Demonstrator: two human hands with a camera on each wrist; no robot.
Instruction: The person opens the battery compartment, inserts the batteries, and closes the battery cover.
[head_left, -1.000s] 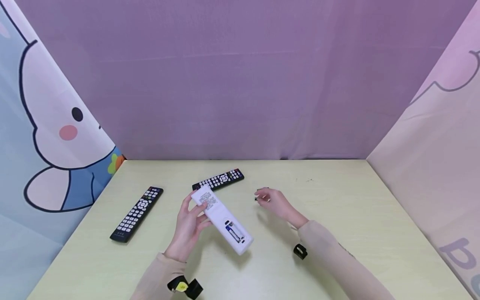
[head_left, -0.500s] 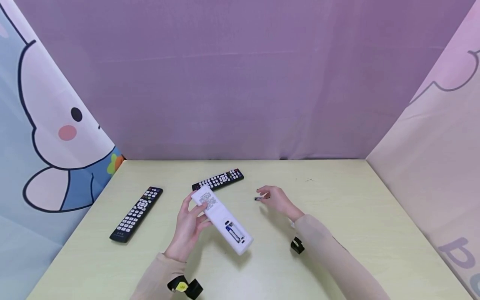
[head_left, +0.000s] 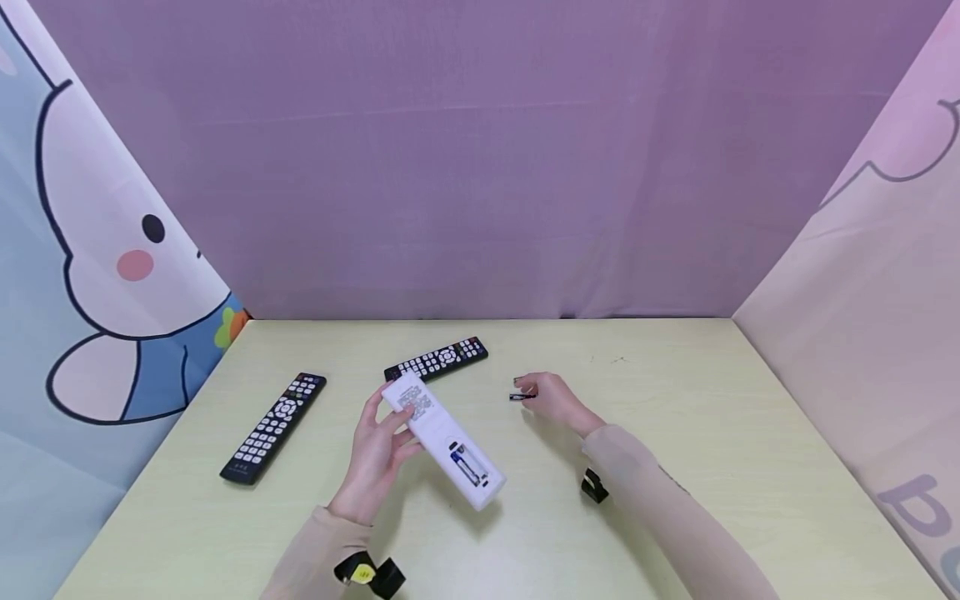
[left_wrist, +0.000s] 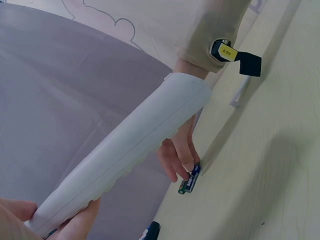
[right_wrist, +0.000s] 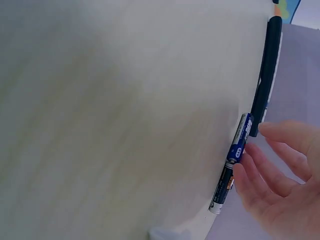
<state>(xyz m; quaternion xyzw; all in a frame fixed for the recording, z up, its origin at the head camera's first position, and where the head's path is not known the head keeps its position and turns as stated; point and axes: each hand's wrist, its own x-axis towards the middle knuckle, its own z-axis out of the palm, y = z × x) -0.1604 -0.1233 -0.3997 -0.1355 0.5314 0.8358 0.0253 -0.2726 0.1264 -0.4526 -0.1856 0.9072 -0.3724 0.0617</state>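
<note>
My left hand (head_left: 372,471) grips a white remote control (head_left: 442,437), its back turned up. One battery (head_left: 468,464) shows in its uncovered compartment. In the left wrist view, the remote (left_wrist: 120,145) slants across, edge on, held at its lower end. My right hand (head_left: 553,400) is low over the table, fingertips right at a blue battery (right_wrist: 240,137). A darker battery (right_wrist: 221,190) lies in line with it. Thumb and fingers stand apart in the right wrist view. The left wrist view has those fingertips overlapping the upper end of the blue battery (left_wrist: 193,177).
One black remote (head_left: 273,429) lies on the table's left side. Another black remote (head_left: 437,359) is behind the white one, partly covered by it. A small white piece (left_wrist: 241,92) rests on the table under the right wrist. A purple cloth (head_left: 480,167) stands behind the table.
My right hand has shifted slightly, its wrist and sleeve drawing a little leftward, and more of the battery by its fingers shows. My left hand and the white remote stay put.
</note>
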